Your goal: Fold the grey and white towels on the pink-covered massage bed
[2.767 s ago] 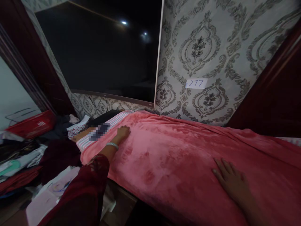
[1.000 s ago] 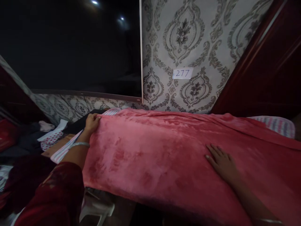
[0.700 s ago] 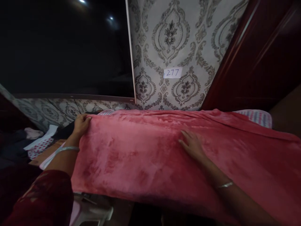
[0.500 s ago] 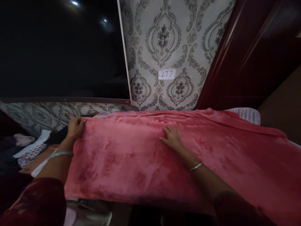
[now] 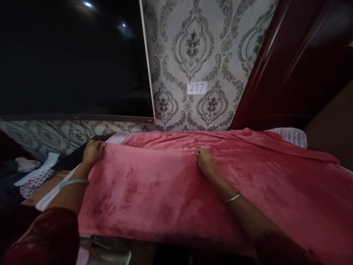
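Observation:
A pink-red plush blanket point(image 5: 154, 187) is spread over a long surface and hangs down at the front. My left hand point(image 5: 93, 151) is closed on its far left corner, slightly raised. My right hand point(image 5: 206, 161) pinches a fold of the same blanket near the middle, fingers curled. Between the two hands the cloth is drawn into a straight edge, with wrinkled blanket behind it. Striped cloth point(image 5: 118, 137) shows from beneath at the far left, and more striped cloth point(image 5: 295, 136) shows at the far right.
A large black television screen point(image 5: 74, 59) stands at the back left. Patterned wallpaper point(image 5: 193, 44) carries a paper label point(image 5: 196, 88) reading 277. A dark red wooden panel point(image 5: 286, 66) rises at the right. Dotted cloth point(image 5: 37, 180) lies among other items at the left.
My right hand has gone from lying with fingers spread to pinching the blanket. My left hand has moved slightly right with the corner, uncovering more striped cloth. A straight raised edge now runs between the hands.

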`<state>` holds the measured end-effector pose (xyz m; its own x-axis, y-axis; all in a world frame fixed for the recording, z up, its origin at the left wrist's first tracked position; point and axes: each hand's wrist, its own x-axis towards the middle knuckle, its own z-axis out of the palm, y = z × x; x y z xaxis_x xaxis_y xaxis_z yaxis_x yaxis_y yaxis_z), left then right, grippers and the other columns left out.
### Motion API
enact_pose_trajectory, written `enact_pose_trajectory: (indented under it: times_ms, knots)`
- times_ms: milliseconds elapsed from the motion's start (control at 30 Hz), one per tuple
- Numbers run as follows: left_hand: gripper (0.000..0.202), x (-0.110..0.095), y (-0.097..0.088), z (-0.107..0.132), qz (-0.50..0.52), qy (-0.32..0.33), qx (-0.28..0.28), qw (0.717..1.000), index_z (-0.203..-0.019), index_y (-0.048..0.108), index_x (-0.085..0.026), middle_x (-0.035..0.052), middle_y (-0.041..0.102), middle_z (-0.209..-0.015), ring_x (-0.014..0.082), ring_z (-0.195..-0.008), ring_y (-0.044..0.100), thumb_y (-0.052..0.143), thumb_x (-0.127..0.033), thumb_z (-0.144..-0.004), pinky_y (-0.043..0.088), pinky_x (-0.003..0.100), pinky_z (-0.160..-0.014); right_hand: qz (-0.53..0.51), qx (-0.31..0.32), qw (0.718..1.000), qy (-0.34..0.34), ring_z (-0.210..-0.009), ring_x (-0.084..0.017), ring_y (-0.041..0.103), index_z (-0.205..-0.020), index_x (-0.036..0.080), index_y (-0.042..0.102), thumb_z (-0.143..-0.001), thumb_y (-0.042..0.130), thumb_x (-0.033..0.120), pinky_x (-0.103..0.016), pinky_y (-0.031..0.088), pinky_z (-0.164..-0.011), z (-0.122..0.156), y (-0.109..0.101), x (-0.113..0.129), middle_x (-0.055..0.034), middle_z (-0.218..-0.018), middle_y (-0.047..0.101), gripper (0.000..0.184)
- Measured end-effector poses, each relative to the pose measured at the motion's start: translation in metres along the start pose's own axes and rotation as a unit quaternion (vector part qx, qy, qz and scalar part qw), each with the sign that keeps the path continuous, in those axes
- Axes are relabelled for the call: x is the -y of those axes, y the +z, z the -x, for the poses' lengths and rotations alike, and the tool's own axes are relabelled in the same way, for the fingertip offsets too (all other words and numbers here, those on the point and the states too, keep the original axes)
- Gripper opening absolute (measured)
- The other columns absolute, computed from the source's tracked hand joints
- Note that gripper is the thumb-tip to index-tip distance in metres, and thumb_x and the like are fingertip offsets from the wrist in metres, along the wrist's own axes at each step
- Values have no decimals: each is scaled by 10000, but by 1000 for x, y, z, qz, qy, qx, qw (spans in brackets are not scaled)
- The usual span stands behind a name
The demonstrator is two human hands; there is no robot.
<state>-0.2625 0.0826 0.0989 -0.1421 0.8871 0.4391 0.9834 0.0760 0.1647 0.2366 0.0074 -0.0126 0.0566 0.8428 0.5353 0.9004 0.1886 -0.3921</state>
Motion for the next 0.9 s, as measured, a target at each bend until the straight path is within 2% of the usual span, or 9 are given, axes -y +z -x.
enact_pose_trajectory:
  times_ms: [133,300,433,500,567,633,733,800,900]
  knots:
    - [307,-7,11,8,-47,-1,38,998,-979,667,-130,136,559,-1015,275,-1025,559,432,-322,-936,484,363,-870,-8,16,1000,-22,-807,-210,554,-880,197,600,-938,314,148,-299,384,-723,6,-1,-7,-87,-847,648,297]
    - [378,-17,21,15,-85,-24,36,995,-1067,683,-87,210,546,-1210,350,-1151,534,403,-318,-962,494,415,-863,-16,39,999,-33,-868,-215,597,-895,193,625,-999,320,254,-310,425,-798,20,5,-6,-94,-903,672,327]
    - [363,-20,21,15,-106,-41,34,993,-1005,711,-79,254,568,-1219,419,-1161,544,431,-302,-945,505,510,-858,-30,50,995,-81,-840,-214,589,-857,198,628,-988,469,439,-310,428,-759,28,9,-5,-76,-875,660,317]
    - [331,-25,20,16,-115,-43,28,992,-987,710,-61,281,576,-1207,451,-1170,543,462,-268,-919,495,567,-872,-33,52,993,-97,-833,-213,581,-828,196,625,-997,464,446,-311,425,-746,30,12,-5,-80,-866,651,342]
    - [323,-39,21,17,-112,-29,13,993,-1040,692,-32,312,561,-1241,481,-1216,514,463,-206,-893,467,622,-912,-37,42,994,-98,-851,-212,578,-837,195,631,-1018,433,418,-312,429,-762,31,14,-5,-82,-874,648,349]
    - [355,-67,27,19,-88,23,10,996,-1128,663,-29,302,563,-1284,462,-1253,504,441,-170,-891,443,626,-970,-43,32,994,-96,-862,-206,576,-851,195,634,-1026,437,394,-308,432,-781,30,14,-3,-77,-880,646,330]
    - [345,-133,46,34,-12,172,58,983,-1190,657,-126,165,652,-1267,315,-1222,576,494,-220,-901,449,460,-1063,-51,18,994,-94,-851,-191,567,-838,190,630,-1016,493,365,-296,427,-786,27,13,1,-66,-874,640,286]
    - [346,-185,62,55,66,292,94,950,-1202,656,-192,90,685,-1247,250,-1194,603,559,-302,-889,455,371,-1068,-53,8,994,-92,-842,-182,557,-826,189,630,-1007,528,358,-292,420,-781,24,13,2,-58,-866,635,268]
    - [377,-249,81,92,189,430,120,875,-1206,642,-196,100,696,-1204,256,-1126,626,560,-390,-894,495,394,-999,-55,-6,994,-89,-843,-176,545,-829,191,636,-1000,552,358,-291,413,-779,19,15,1,-52,-870,632,253]
